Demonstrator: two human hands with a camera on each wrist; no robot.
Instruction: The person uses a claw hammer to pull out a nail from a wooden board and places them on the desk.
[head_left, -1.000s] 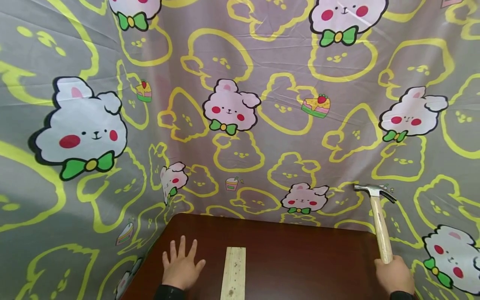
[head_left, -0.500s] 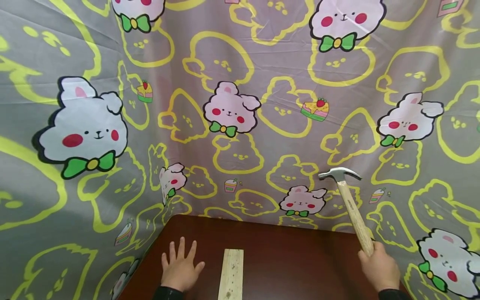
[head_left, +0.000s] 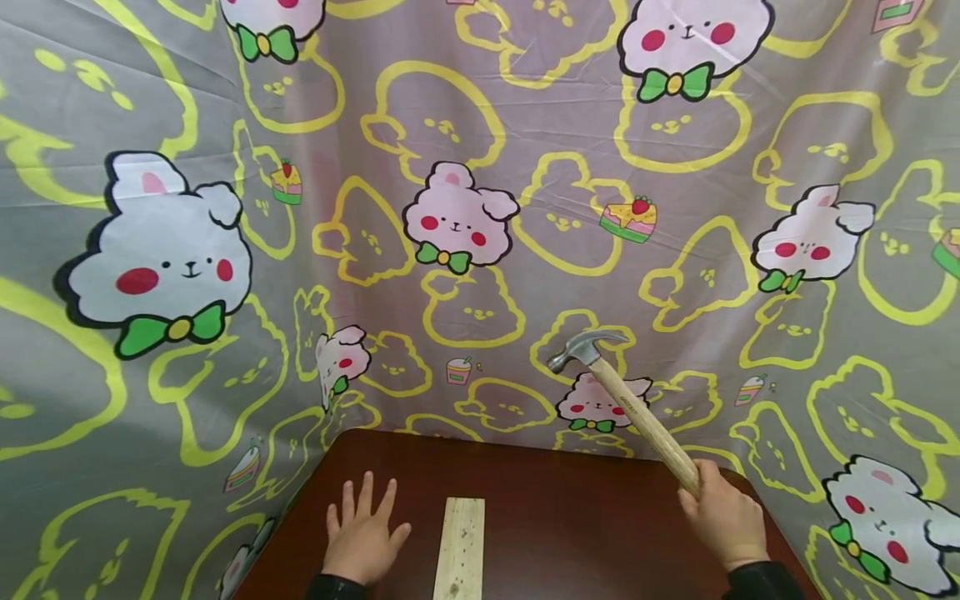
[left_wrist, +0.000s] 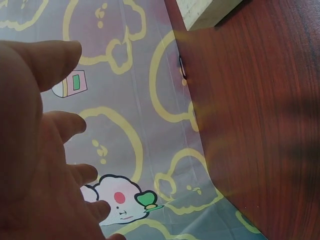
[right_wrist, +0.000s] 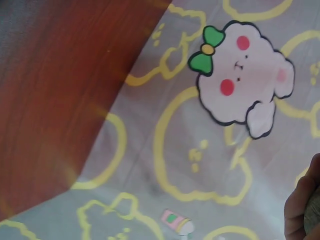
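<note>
Hammer [head_left: 622, 400], one only, with a curved steel claw head and a pale, smooth wooden handle, stands tilted above the far right of the table [head_left: 570, 517], gripped at the handle's end by the right hand [head_left: 722, 518], fingers curled round it. One long, flat plank [head_left: 459, 546] of light, grainy wood lies on the dark red-brown tabletop. Left hand [head_left: 364, 533] rests flat just beside it, fingers spread. A cartoon-rabbit printed cloth [head_left: 465, 217] hangs behind.

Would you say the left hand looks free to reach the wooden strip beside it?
Probably yes: the left hand lies flat and empty on the table, with only bare tabletop between it and the wooden strip.
</note>
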